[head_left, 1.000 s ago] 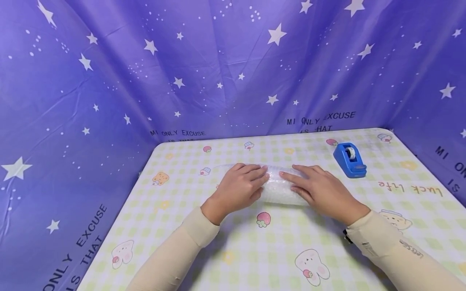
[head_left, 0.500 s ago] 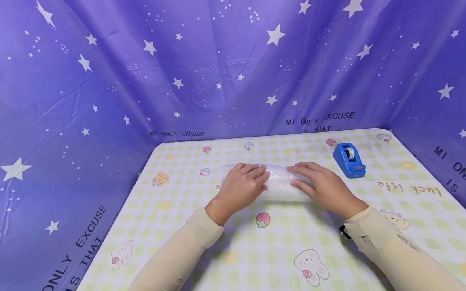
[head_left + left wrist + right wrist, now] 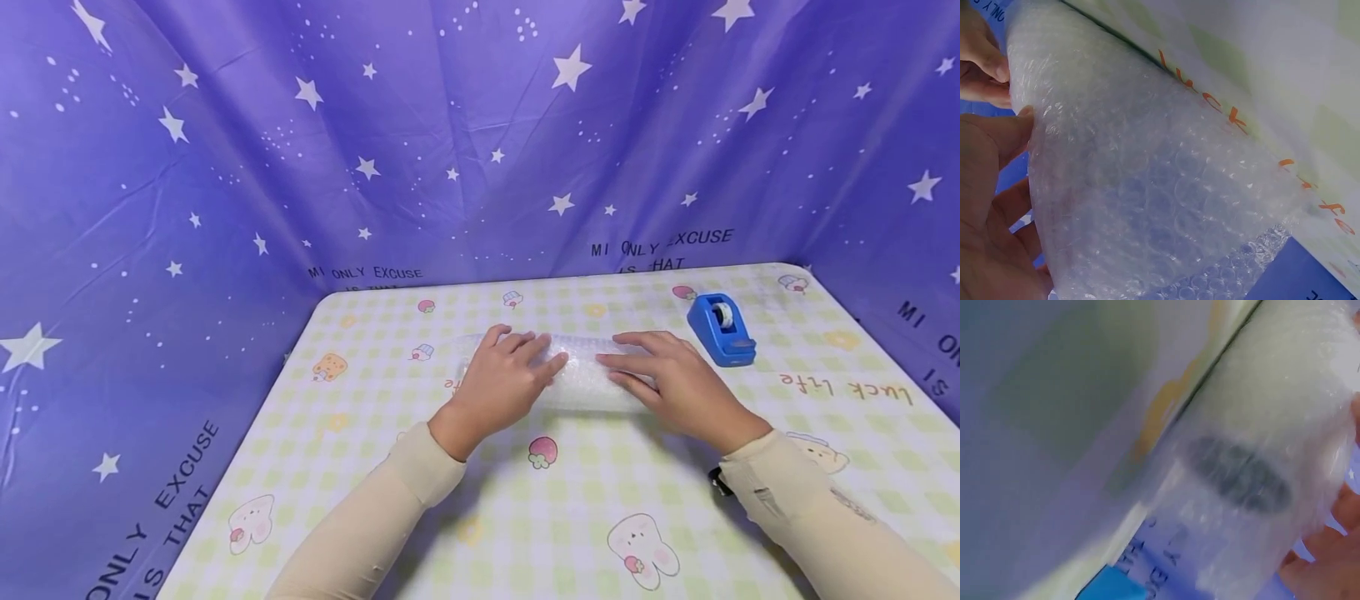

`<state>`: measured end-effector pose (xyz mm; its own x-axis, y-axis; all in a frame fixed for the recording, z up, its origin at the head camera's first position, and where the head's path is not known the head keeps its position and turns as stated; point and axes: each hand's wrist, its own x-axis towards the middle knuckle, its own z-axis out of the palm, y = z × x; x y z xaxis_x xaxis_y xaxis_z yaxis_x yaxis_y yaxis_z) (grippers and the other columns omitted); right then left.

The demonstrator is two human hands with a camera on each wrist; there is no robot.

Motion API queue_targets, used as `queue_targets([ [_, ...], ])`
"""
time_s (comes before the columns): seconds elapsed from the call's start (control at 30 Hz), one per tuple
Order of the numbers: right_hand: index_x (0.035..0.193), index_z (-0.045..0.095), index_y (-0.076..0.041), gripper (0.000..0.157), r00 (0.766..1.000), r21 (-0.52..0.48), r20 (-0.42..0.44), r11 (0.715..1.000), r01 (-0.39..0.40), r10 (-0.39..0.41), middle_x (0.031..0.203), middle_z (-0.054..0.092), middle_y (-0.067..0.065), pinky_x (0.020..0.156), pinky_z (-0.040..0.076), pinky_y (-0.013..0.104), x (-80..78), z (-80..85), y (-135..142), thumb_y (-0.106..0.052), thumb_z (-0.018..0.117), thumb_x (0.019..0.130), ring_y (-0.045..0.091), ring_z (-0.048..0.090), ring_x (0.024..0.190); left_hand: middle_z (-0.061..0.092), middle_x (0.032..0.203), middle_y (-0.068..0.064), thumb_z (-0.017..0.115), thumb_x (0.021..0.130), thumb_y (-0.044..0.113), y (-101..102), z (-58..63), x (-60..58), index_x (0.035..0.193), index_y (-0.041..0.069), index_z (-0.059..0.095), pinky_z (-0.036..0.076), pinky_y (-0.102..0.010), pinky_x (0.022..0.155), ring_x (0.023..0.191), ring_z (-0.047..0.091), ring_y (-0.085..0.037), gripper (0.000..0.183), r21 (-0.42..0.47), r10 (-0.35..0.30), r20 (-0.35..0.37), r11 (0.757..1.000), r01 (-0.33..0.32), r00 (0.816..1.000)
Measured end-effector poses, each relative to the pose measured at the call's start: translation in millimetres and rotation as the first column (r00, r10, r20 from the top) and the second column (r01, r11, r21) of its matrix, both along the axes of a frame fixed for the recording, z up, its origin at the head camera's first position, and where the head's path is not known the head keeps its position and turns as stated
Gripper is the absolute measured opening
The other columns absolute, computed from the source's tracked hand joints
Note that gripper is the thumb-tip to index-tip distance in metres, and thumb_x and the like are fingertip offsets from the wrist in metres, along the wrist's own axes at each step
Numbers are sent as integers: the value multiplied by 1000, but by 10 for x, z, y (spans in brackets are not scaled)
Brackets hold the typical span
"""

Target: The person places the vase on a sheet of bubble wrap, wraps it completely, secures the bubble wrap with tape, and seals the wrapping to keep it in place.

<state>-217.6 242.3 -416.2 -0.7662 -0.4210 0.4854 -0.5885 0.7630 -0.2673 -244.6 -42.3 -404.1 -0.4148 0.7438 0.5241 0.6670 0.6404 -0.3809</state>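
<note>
A roll of clear bubble wrap (image 3: pixel 588 383) lies crosswise on the table between my two hands. My left hand (image 3: pixel 498 379) rests over its left part with fingers slightly spread. The left wrist view shows the bubble wrap's (image 3: pixel 1104 144) loose, see-through end, with the thumb and fingers along one side. On the right part lie the outstretched fingers of my right hand (image 3: pixel 675 387). In the right wrist view a dark oval patch (image 3: pixel 1238 475) shows through the wrapped layers; what it belongs to is hidden.
A blue tape dispenser (image 3: pixel 722 329) with a roll of tape stands at the back right. The table's checked cover (image 3: pixel 555 533) is printed with cartoon figures. A purple curtain (image 3: pixel 450 125) with white stars hangs behind the table and along both sides.
The fingers of both hands have shifted on the bubble wrap roll, the right hand slightly rightward. The roll sits a little farther from me. The tape dispenser has stayed put.
</note>
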Motion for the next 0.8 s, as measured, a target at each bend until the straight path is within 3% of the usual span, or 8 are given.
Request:
queue_targets([
  [0.13, 131, 73, -24, 33, 995, -44, 96, 999, 30, -26, 146, 60, 13, 108, 37, 65, -5, 76, 207, -23, 71, 98, 41, 51, 135, 73, 129, -2, 68, 98, 32, 6, 5, -6, 127, 32, 75, 50, -41, 101, 117, 70, -22, 30, 1, 2, 0, 1000, -2, 1000],
  [0.27, 119, 76, -10, 24, 973, -151, 122, 965, 214, -196, 130, 68, 21, 99, 42, 63, -62, 204, 580, -17, 69, 98, 44, 61, 119, 74, 128, -4, 68, 98, 29, 11, -5, -24, 126, 31, 76, 51, -38, 99, 116, 70, -23, 29, 21, -17, 8, 1000, 17, 1000],
  [0.33, 114, 76, -5, 24, 933, -169, 153, 921, 350, -326, 117, 72, 23, 88, 46, 56, -86, 252, 790, -19, 64, 99, 43, 66, 105, 74, 128, -4, 68, 98, 29, 14, -10, -30, 126, 30, 76, 52, -38, 99, 117, 70, -23, 29, 23, -21, 9, 1000, 21, 1000],
  [0.43, 114, 75, -1, 34, 846, -120, 239, 850, 514, -477, 107, 74, 25, 71, 44, 47, -117, 267, 1070, -26, 55, 101, 42, 67, 90, 73, 128, -3, 68, 98, 29, 16, -16, -31, 126, 30, 76, 52, -38, 100, 117, 70, -24, 29, 24, -24, 11, 999, 23, 1000],
  [0.5, 118, 72, 1, 42, 785, -57, 322, 817, 574, -529, 108, 73, 27, 69, 44, 45, -135, 256, 1205, -32, 52, 102, 43, 66, 91, 73, 128, -3, 68, 98, 29, 18, -18, -30, 125, 30, 76, 51, -39, 100, 117, 70, -24, 28, 26, -25, 12, 999, 24, 1000],
  [0.57, 120, 70, 4, 48, 741, 0, 396, 807, 591, -542, 115, 70, 30, 70, 47, 50, -164, 221, 1298, -36, 50, 103, 46, 65, 96, 73, 128, -4, 69, 98, 28, 19, -25, -32, 125, 29, 76, 51, -39, 100, 117, 70, -25, 28, 33, -34, 19, 999, 33, 999],
  [0.7, 122, 69, 7, 55, 714, 52, 474, 826, 561, -515, 119, 69, 31, 72, 50, 54, -247, 135, 1389, -41, 49, 104, 48, 65, 100, 73, 128, -5, 68, 98, 28, 21, -34, -35, 125, 29, 77, 51, -39, 101, 117, 70, -25, 28, 30, -37, 24, 999, 36, 999],
  [0.8, 120, 69, 8, 58, 709, 69, 502, 840, 538, -495, 111, 72, 28, 65, 50, 46, -312, 100, 1424, -45, 51, 103, 43, 67, 90, 74, 128, -4, 68, 99, 29, 17, -29, -24, 124, 29, 77, 51, -38, 101, 117, 70, -24, 27, 25, -33, 13, 999, 33, 999],
])
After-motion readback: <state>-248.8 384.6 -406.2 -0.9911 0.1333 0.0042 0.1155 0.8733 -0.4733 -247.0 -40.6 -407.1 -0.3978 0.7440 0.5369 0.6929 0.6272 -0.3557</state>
